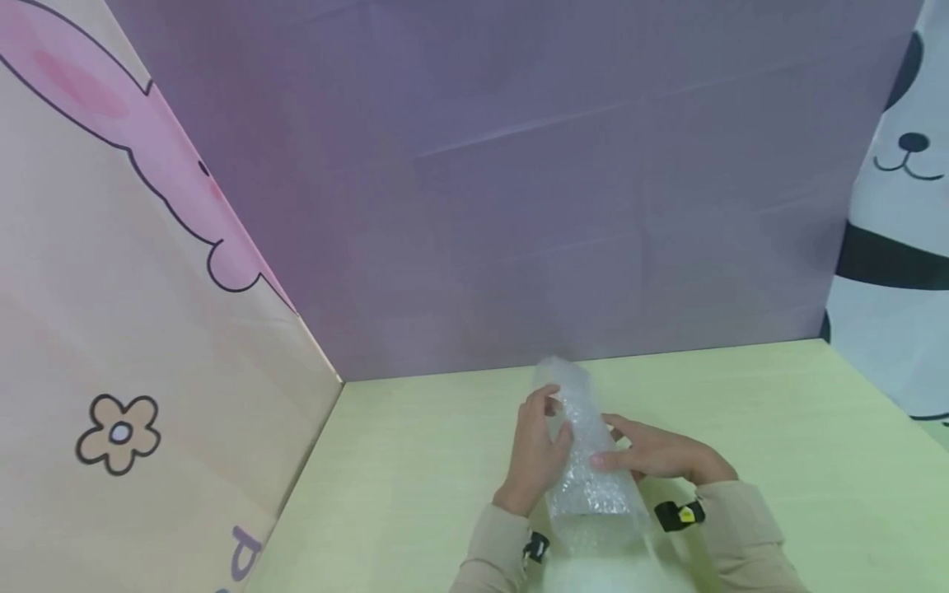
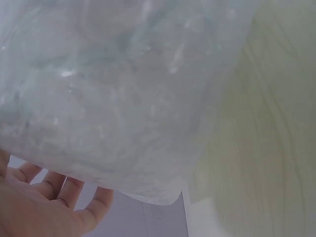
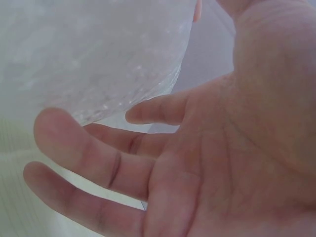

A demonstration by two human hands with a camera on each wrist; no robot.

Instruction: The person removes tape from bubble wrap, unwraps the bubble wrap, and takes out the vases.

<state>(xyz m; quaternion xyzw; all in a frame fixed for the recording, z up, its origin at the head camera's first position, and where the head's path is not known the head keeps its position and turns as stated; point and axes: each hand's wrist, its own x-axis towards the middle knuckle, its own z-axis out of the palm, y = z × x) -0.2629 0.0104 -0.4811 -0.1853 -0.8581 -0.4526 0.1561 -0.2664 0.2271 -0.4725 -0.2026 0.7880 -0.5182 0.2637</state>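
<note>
A clear, shiny sheet of bubble wrap (image 1: 582, 461), folded into a narrow layered strip, stands tilted between the two hands above the table. On its left edge is my left hand (image 1: 535, 453), the thumb against the front and the fingers curved at the side. From the right, my right hand (image 1: 660, 451) holds it, thumb on the front face and fingers behind. The wrap (image 2: 123, 98) fills much of the left wrist view, partly hiding the left fingers (image 2: 94, 207). In the right wrist view, right fingers (image 3: 133, 168) reach along its lower edge. Whether anything lies inside cannot be made out.
Beneath is a pale yellow-green table (image 1: 415, 461), with a looser clear sheet (image 1: 600, 560) at its front. A grey-purple panel (image 1: 519, 189) rises behind. Cartoon-printed walls stand at left (image 1: 185, 354) and right (image 1: 897, 329).
</note>
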